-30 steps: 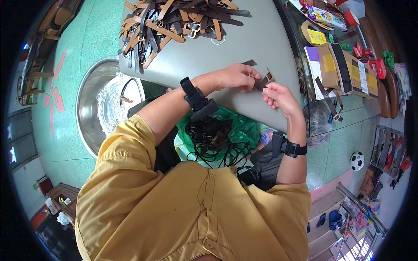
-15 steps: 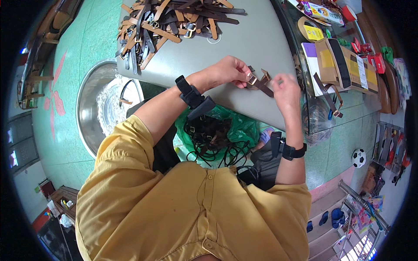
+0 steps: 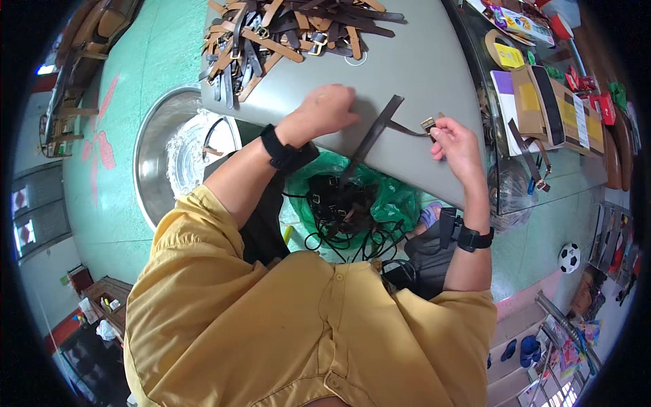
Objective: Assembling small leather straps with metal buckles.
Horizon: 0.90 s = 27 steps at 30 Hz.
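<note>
My right hand (image 3: pixel 453 144) pinches the gold buckle end of a dark brown leather strap (image 3: pixel 369 139) above the right side of the grey table. A thin piece runs left from the buckle to a wider strip, which slants across the table and past its front edge. To the left of the strap, my left hand (image 3: pixel 320 114) hovers over the table apart from it. Its fingertips are smeared by motion, so whether they are closed is unclear. Beyond it lies a heap of brown and black leather straps with buckles (image 3: pixel 291 41).
Below the table edge is a green plastic bag (image 3: pixel 400 200) with dark buckled straps and cords in it. A large metal basin (image 3: pixel 146 163) stands left. Boxes (image 3: pixel 566 112) and another buckled strap (image 3: pixel 529 152) sit on a glass case at the right.
My left hand has let go of the strap and moved left. My right hand now holds its buckle, and the strap, bunched between both hands before, is stretched out.
</note>
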Each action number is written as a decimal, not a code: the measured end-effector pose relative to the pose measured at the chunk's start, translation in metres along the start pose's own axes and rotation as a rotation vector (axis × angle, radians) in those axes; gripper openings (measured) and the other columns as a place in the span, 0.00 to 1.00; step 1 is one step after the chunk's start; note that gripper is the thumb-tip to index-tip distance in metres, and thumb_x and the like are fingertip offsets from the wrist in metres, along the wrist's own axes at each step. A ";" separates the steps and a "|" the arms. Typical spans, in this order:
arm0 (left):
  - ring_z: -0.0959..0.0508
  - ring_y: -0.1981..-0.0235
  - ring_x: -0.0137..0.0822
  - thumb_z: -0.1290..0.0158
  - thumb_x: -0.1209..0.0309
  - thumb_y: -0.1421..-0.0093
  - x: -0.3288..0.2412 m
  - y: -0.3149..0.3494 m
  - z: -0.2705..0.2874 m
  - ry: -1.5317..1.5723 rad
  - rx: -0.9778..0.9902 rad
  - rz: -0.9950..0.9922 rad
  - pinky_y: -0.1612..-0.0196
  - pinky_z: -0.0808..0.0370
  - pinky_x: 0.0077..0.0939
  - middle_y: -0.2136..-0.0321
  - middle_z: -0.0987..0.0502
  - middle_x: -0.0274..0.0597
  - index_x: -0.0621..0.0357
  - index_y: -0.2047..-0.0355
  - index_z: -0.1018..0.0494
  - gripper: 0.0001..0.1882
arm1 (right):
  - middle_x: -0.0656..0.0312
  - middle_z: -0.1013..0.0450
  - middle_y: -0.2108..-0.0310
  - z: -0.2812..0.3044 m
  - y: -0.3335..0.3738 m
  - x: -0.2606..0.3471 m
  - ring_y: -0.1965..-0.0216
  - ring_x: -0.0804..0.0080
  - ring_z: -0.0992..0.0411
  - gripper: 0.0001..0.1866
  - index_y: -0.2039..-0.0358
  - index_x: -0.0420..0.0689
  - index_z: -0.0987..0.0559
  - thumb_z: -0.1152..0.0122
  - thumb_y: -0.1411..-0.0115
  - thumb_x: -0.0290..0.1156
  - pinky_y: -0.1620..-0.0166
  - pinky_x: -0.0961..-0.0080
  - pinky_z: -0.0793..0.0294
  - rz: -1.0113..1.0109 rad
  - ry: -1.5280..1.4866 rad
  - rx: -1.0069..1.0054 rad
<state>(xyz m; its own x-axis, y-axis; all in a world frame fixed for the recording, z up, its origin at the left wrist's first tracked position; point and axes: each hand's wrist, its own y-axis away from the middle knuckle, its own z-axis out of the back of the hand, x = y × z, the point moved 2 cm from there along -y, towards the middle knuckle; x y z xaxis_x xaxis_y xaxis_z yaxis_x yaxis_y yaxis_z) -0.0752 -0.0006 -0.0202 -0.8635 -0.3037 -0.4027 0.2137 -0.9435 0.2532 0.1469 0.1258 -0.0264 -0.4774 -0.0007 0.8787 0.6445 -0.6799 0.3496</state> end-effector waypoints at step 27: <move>0.25 0.68 0.37 0.55 0.69 0.38 -0.031 0.007 0.019 0.768 -0.131 -0.325 0.60 0.29 0.28 0.68 0.26 0.42 0.64 0.67 0.27 0.11 | 0.64 0.31 0.80 0.003 -0.009 0.014 0.80 0.81 0.32 0.10 0.61 0.36 0.27 0.47 0.42 0.28 0.76 0.85 0.32 0.031 -0.186 0.187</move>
<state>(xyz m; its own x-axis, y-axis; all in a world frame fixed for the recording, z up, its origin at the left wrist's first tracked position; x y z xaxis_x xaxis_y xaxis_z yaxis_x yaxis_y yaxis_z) -0.0556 0.0046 0.0103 -0.3510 0.0249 -0.9361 0.1002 -0.9929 -0.0640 0.1363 0.1337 -0.0160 -0.3489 0.1267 0.9285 0.7647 -0.5343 0.3603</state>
